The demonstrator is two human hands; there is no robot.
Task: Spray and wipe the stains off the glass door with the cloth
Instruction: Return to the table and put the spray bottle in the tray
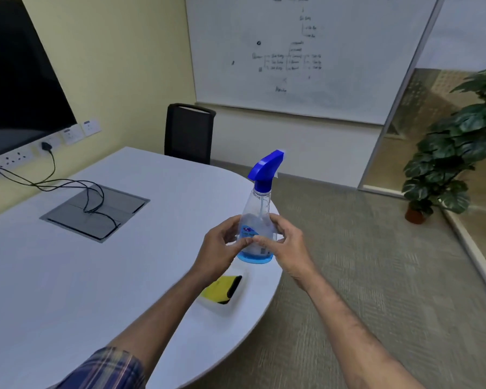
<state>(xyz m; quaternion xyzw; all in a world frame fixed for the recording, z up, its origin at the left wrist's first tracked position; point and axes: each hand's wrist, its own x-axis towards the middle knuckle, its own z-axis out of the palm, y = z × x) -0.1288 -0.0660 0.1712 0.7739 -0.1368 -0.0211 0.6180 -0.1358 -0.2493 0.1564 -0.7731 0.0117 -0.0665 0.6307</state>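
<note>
Both hands, L hand (219, 248) & R hand (286, 242), grip upright spray bottle (260, 203) above worktop (68, 276) edge; yellow cloth (221, 289) on worktop beneath L wrist

Between the left hand (220, 248) and the right hand (288, 242), the spray bottle (260, 209) is clear with a bright blue trigger head, a blue label and pale blue liquid at its base. Just under the left wrist the cloth (220, 289) is yellow with a black edge, on a pale grey-white table (68, 276), and the left sleeve (107, 372) is blue plaid with thin orange lines. Beyond the hands are a black chair (188, 133), a pale yellow wall (118, 66) and a white whiteboard (348, 80) with faint dark scribbles; right of the right hand the carpet (362, 262) is beige-grey.
</note>
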